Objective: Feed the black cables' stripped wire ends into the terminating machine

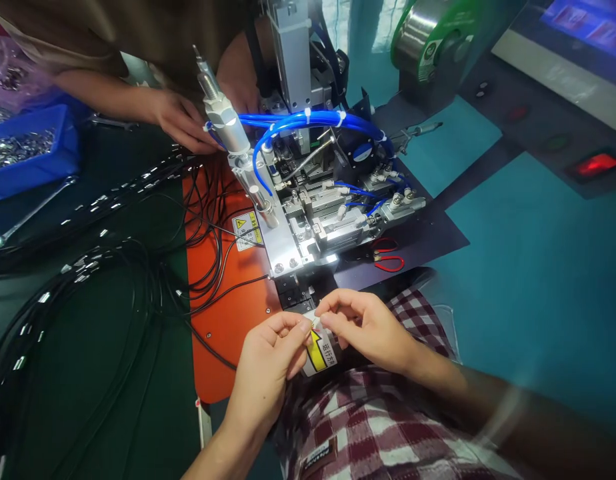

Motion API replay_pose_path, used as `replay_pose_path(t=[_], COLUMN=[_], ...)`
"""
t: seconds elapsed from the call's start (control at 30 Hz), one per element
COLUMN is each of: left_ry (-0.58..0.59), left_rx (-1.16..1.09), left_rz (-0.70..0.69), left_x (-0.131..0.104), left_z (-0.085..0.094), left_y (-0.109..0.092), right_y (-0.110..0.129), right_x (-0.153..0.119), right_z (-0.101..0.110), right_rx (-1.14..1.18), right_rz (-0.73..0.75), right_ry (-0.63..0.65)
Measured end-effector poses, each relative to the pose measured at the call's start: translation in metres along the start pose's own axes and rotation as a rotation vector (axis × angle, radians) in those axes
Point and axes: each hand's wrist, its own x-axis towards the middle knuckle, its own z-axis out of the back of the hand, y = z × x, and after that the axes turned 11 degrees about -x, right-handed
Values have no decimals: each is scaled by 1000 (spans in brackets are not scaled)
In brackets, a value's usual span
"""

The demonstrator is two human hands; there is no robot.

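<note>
Close in front of my body, my left hand (269,357) is closed in a pinch, thumb against forefinger. My right hand (371,331) pinches just beside it, the fingertips of both hands almost meeting. Between them show the fine ends of thin wires (315,324), whitish and reddish, too small to make out fully. Right behind the fingers is a white label with a yellow arrow (318,355), on the near end of a metal machine (283,243). Blue air tubes (313,119) arch over that machine.
Black cables (138,257) with shiny ends spread over the orange plate (233,333) and dark green mat at left. Red-handled pliers (389,260) lie right of the machine. A solder wire spool (431,43) stands behind. Across the table, another person's hand (185,123) touches the cables.
</note>
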Motion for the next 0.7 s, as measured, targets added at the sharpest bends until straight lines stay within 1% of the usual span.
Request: replay_pose_path(t=[0.2,0.27,0.33,0.37,0.4,0.47,0.5,0.53,0.57,0.6,0.63,0.7], left_ry=[6,15,7,-17,-47,-99,-105,-93,-61,-20,24,89], left_rx=[-18,-23,-5,28,79,221,288,337,357,344,303,213], left_rz=[-3,-13,-59,-107,-185,-408,-523,-606,-631,-595,-509,-286], left_x=[1,1,-1,-2,-3,-5,-6,-5,-5,-3,-2,2], left_z=[-1,-2,-3,-3,-4,-4,-3,-2,-1,0,2,3], left_y=[-1,0,3,4,6,8,8,8,8,7,6,3], right_y=[6,7,8,9,9,9,9,9,9,8,7,5], right_x=[-2,-2,-2,-2,-2,-2,-2,-2,-1,0,1,4], right_z=[-2,-3,-3,-3,-2,-2,-1,-1,0,0,1,1], right_rx=[-221,-316,-416,-443,-442,-358,-288,-207,-122,-40,34,132], right_rz=[166,254,346,365,360,288,239,191,149,112,79,29], right_ry=[-142,-183,-211,-221,-225,-214,-198,-168,-124,-73,-24,34])
